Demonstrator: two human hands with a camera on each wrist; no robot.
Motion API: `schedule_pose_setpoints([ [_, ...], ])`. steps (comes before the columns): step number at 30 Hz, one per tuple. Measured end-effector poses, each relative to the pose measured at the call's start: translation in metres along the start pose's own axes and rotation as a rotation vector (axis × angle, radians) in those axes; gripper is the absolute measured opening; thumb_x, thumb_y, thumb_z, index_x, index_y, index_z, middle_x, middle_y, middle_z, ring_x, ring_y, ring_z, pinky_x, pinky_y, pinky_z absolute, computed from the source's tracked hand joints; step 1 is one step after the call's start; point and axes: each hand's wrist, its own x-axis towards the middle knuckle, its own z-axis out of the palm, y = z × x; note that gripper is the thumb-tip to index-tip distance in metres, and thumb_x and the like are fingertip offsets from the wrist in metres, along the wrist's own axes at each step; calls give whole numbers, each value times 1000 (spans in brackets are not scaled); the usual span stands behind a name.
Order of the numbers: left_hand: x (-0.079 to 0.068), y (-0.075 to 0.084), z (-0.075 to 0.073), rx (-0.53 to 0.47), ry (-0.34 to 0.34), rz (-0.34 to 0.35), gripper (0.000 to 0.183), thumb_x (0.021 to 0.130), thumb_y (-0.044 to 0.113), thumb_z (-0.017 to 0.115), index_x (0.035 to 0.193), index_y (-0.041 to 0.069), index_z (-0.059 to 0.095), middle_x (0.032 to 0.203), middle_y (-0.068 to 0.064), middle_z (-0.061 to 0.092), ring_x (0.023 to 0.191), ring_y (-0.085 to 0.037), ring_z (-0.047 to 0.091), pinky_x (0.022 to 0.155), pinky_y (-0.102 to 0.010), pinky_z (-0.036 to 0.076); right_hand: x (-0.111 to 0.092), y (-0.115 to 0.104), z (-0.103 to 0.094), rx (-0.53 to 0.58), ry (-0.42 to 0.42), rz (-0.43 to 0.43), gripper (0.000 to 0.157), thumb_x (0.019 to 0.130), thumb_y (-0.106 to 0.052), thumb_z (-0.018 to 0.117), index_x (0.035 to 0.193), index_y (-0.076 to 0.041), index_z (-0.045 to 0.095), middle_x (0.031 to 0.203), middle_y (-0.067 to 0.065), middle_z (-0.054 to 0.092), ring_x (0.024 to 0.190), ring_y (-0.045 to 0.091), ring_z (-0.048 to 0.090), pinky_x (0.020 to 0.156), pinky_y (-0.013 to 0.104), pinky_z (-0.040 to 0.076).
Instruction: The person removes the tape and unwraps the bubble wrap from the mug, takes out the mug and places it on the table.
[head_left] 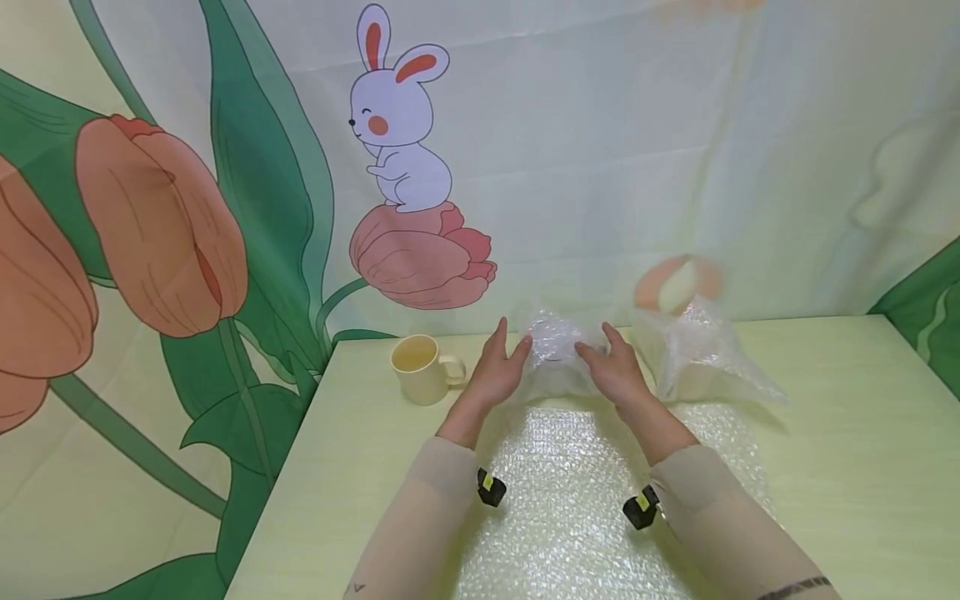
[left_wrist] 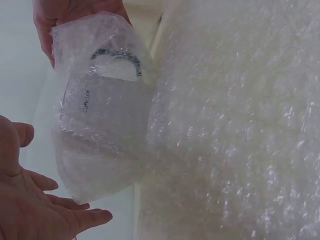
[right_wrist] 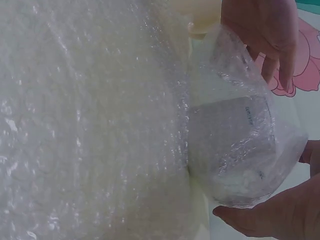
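Observation:
A pale, cup-like thing with small dark lettering sits inside a bubble-wrap bundle [head_left: 557,354] at the back of the table, between the two hands. My left hand [head_left: 495,372] is at its left side, fingers spread; in the left wrist view this hand [left_wrist: 42,197] stands slightly apart from the wrap. On the other side my right hand [head_left: 618,372] has its thumb and fingers extended. The right wrist view has the right hand [right_wrist: 282,210] at the edge of the bundle [right_wrist: 235,135], its thumb seeming to touch the plastic.
A cream mug [head_left: 422,371] stands to the left, its handle toward the left hand. Another wrapped bundle [head_left: 693,358] is at the right. A bubble-wrap sheet [head_left: 570,500] covers the table's middle under the forearms. Behind the table [head_left: 847,433] hangs a printed cloth [head_left: 570,167].

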Motion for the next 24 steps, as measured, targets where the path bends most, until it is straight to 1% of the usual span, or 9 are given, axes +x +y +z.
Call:
schedule_pose_setpoints([
  [5,-1,-1,4,-6,-18,-33,78,108,51,41,168,12,9,172,-21,18,159,-40,19,129,-55,17,2,7,1,52,-30,31,87,106,-36,55,167,-11,0,173,24,5,160,44,9,129,58,16],
  [10,-1,-8,8,-33,-39,-61,78,108,53,40,168,14,9,172,-19,20,159,-41,19,129,-58,17,6,14,2,95,-43,40,88,106,-38,56,167,-11,-1,174,22,3,161,42,6,129,56,16],
  [12,0,-9,9,-54,-47,-67,77,108,53,40,168,15,10,171,-20,23,158,-41,22,128,-57,19,8,16,3,111,-43,37,88,106,-38,56,167,-10,1,174,21,2,161,42,5,130,56,15],
  [17,0,-8,12,-102,-56,-44,75,109,49,41,167,12,14,166,-22,34,154,-40,35,127,-55,25,8,19,4,143,-42,30,87,106,-37,57,167,-9,2,174,21,1,160,44,4,130,56,15],
  [20,1,-6,14,-126,-57,-22,73,109,46,42,167,9,16,167,-22,33,153,-37,37,127,-52,26,9,20,3,141,-37,23,86,106,-36,56,167,-9,2,174,21,2,160,45,5,129,56,15],
  [24,2,-4,17,-142,-53,-19,73,109,44,43,166,7,16,169,-20,28,153,-36,37,128,-50,25,9,22,2,130,-29,21,85,106,-36,56,167,-10,3,174,21,3,160,44,6,129,56,16],
])
